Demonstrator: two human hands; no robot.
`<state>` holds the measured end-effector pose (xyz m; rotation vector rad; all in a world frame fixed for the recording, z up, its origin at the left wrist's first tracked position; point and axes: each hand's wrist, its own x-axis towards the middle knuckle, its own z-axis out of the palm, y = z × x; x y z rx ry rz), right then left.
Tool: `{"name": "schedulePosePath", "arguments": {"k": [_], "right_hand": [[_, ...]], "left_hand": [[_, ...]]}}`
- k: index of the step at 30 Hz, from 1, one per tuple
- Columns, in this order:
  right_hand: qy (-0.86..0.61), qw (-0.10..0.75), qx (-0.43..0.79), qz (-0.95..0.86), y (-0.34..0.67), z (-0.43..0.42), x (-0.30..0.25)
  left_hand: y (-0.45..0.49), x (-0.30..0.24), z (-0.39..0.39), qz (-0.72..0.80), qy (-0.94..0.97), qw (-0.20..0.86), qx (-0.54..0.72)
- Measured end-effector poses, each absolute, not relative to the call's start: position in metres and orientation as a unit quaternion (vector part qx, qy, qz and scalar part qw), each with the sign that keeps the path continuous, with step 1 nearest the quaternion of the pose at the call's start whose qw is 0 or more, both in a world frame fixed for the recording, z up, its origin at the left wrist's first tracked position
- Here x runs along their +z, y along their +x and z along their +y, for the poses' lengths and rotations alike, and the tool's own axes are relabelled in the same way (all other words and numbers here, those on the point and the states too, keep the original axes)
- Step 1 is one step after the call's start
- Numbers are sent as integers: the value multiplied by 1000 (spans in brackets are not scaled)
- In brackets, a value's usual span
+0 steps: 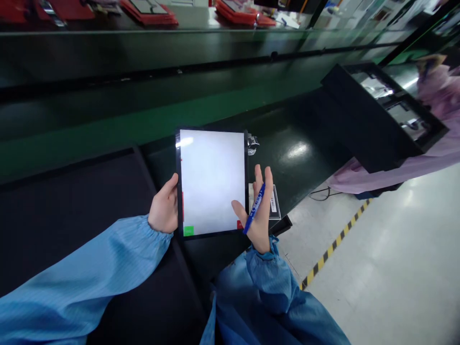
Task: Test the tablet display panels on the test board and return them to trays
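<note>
A tablet (213, 179) with a lit white screen is held up in front of me. Its screen shows a green patch at the lower left corner and a red one at the lower right. My left hand (164, 206) grips the tablet's left edge, thumb at the front and fingers hidden behind. Beside the right edge is my right hand (260, 218), with a blue pen (255, 207) held in it. The thumb of that hand reaches over the lower right of the screen, while the other fingers point upward.
A large black tray (72, 201) lies on the left. Behind the tablet are a shiny metal piece (252, 143) and a labelled card (274, 203) on the dark bench (298, 129). Red-cased devices (151, 10) sit on the shelf. At right, a person in pink (443, 91) is near a black box (381, 120).
</note>
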<state>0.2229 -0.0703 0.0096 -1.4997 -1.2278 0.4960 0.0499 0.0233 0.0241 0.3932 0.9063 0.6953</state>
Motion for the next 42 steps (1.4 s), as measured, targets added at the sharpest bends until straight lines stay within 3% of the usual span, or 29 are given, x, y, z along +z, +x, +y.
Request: {"name": "schedulePosePath", "arguments": {"k": [11,17,22,26,29,33,36,42], "right_hand": [[-657,548,133,-500,269,-49,39],[-686,369,47,-625,307,5,70],[-701,245,-150,-653,288,-6,80],[-628,276,-167,-708,273,-29,86],[-690,316,-179,-626,287,-24,87],[-713,275,-99,-637,313,-3,80],[-686,267,-138,-662,314,-1,75],[-459,282,-245,-806,278,-34,86]], "left_hand": [[52,27,22,467,178,797,341],[56,32,19,476,150,802,328],[54,26,20,452,159,816,324],[53,24,20,450,147,822,316],[53,28,19,417,144,840,316],[52,31,16,374,166,858,310],[53,32,15,421,174,832,318],[57,38,14,467,135,810,329]]}}
